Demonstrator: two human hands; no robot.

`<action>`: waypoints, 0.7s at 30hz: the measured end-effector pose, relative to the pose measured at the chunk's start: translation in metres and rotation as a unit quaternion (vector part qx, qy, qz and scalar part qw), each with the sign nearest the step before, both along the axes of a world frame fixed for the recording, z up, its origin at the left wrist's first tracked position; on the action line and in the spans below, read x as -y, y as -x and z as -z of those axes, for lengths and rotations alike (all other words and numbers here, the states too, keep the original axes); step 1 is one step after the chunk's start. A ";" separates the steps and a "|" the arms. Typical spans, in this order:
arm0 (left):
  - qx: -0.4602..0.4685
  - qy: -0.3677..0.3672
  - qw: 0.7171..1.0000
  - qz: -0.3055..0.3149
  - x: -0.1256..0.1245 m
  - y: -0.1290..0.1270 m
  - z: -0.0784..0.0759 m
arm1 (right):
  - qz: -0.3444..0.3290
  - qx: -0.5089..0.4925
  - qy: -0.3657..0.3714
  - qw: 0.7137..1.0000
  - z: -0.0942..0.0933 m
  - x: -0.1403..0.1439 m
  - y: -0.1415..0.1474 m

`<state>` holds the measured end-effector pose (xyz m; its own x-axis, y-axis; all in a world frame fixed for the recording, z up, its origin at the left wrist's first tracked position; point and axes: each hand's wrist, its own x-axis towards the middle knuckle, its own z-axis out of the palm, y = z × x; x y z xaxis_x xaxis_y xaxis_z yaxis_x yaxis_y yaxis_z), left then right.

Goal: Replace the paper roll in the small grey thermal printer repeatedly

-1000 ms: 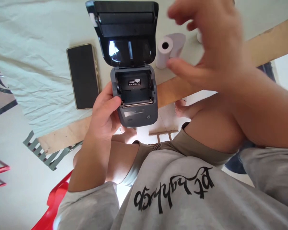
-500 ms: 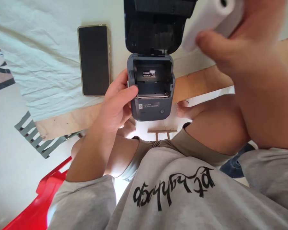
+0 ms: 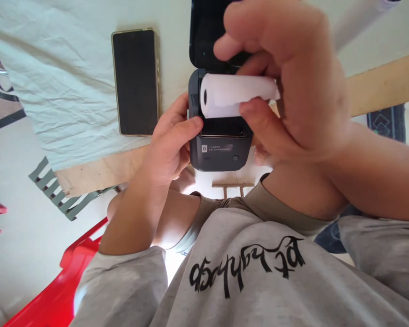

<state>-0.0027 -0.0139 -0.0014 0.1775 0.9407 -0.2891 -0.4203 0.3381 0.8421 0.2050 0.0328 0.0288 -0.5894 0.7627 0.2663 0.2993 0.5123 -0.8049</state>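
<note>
At the near edge of the bench, these things show:
Paper roll: a white paper roll lies sideways over the open bay of the printer, its hollow core end facing left.
Right hand: the right hand has its grip closed on the paper roll, thumb under the front and fingers curled over the top.
Printer: a small dark grey printer sits at the bench edge, partly overhanging it; its lid stands swung open at the back, and a round button shows on its front face.
Left hand: the left hand has its grip closed on the printer's left side, thumb tip at the bay's rim just beside the roll's end.
Phone: a dark-screened phone lies flat, just left of the printer, apart from it.
Cloth: a pale wrinkled cloth covers the bench, whose bare wooden edge shows to the right.
Second roll: another white roll is blurred at the upper right.
Chair: a red chair shows at the lower left.
</note>
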 end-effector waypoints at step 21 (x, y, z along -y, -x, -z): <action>-0.007 0.006 1.000 0.005 0.001 -0.002 -0.003 | 0.071 0.140 -0.219 0.963 0.008 0.003 0.004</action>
